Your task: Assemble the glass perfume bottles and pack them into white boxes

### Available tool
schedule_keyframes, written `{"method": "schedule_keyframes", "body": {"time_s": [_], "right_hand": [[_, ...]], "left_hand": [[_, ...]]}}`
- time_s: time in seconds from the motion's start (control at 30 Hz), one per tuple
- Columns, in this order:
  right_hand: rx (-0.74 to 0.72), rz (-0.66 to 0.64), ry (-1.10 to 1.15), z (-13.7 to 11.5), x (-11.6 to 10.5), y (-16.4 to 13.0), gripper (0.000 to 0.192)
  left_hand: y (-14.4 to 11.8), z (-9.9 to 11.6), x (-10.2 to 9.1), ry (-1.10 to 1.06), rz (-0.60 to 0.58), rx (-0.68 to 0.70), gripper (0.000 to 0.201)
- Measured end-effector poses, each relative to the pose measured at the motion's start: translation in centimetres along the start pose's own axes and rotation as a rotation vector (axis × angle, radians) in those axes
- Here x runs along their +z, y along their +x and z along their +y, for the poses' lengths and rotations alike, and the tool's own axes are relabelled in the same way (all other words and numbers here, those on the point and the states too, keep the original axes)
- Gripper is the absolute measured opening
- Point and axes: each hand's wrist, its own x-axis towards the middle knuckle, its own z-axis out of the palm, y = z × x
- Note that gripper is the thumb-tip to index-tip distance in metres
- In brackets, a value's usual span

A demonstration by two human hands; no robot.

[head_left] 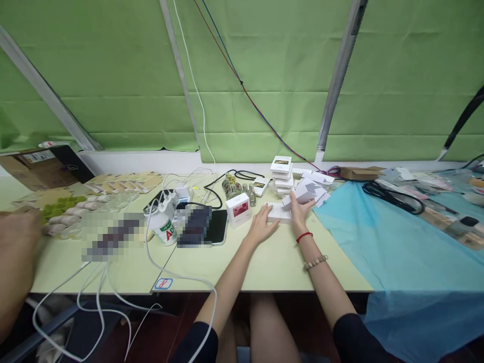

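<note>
My left hand lies at the left end of a low white block, perhaps a box or a stack of paper, on the table. Its fingers are stretched out and touch the block. At the block's other end is my right hand, with its thumb and fingers around a folded white card piece. Behind them rises a stack of small white boxes with dark pictures on top. To the right of the stack lies a pile of folded white card. A white box with a red picture stands left of my left hand.
Small glass bottles stand behind the red-pictured box. Left are a phone, a white bottle and loose white cables. A blue sheet covers the right side. Another person's hand shows at the left edge.
</note>
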Motion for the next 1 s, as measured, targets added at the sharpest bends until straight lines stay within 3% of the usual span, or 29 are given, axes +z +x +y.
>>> {"method": "schedule_keyframes", "body": {"time_s": [0.13, 0.23, 0.33, 0.43, 0.57, 0.8, 1.0], "right_hand": [[0.007, 0.011, 0.018, 0.4, 0.2, 0.3, 0.097], [0.026, -0.009, 0.038, 0.7, 0.3, 0.4, 0.095], [0.018, -0.035, 0.095, 0.8, 0.4, 0.4, 0.095], [0.006, -0.03, 0.109, 0.9, 0.4, 0.5, 0.093], [-0.03, -0.019, 0.109, 1.0, 0.4, 0.6, 0.084], [-0.077, 0.004, 0.146, 0.2, 0.0, 0.3, 0.074], [-0.066, 0.008, 0.16, 0.3, -0.1, 0.5, 0.063]], "left_hand": [[0.2, 0.5, -0.7, 0.027, 0.095, -0.006, 0.024], [0.2, 1.1, -1.0, 0.043, 0.165, -0.021, 0.016], [0.1, 1.3, -0.7, 0.042, 0.184, -0.005, 0.029], [-0.1, 1.1, -0.2, 0.018, 0.089, -0.031, 0.047], [-0.2, 0.9, 0.1, -0.002, -0.009, -0.01, 0.055], [0.0, 1.0, 0.2, -0.055, 0.163, -0.154, 0.055], [0.1, 1.0, 0.0, -0.08, 0.249, -0.117, 0.063]]}}
